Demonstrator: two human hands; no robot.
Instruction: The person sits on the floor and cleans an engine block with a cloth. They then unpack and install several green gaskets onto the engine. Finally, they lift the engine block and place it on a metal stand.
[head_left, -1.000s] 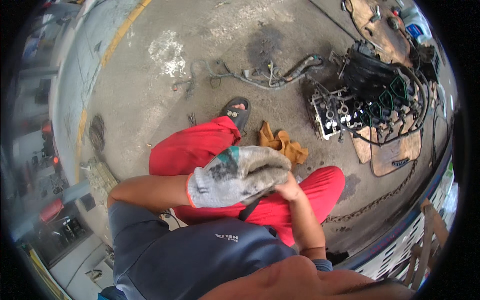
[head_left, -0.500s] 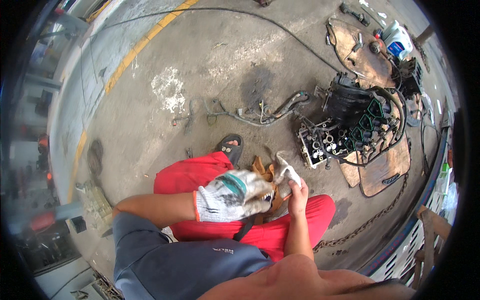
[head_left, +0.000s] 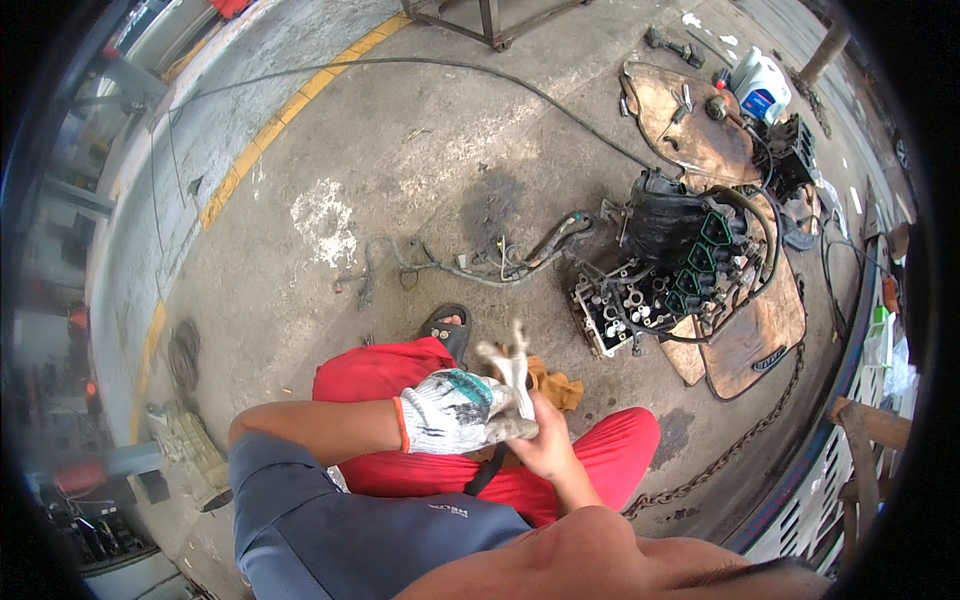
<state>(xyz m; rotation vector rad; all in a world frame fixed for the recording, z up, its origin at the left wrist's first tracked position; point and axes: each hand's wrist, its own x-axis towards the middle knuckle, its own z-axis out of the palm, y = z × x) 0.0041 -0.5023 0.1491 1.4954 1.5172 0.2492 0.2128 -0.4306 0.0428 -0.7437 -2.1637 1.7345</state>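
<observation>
My left hand wears a dirty white knit work glove with an orange cuff. My bare right hand meets it over my red trousers. Between the two hands a second white glove sticks up, its limp fingers pointing away from me. Both hands pinch it at its lower end. How far the right hand's fingers reach into it is hidden. An orange rag lies on the floor just beyond the hands.
A black engine assembly sits on cardboard sheets at the right, with a wiring harness on the concrete to its left. A chain curves at the right, a white jug stands far right. My sandalled foot shows ahead.
The view has tilted up toward the floor ahead. The loose glove, draped flat over my hands before, now stands up between them, and the hands have shifted slightly right.
</observation>
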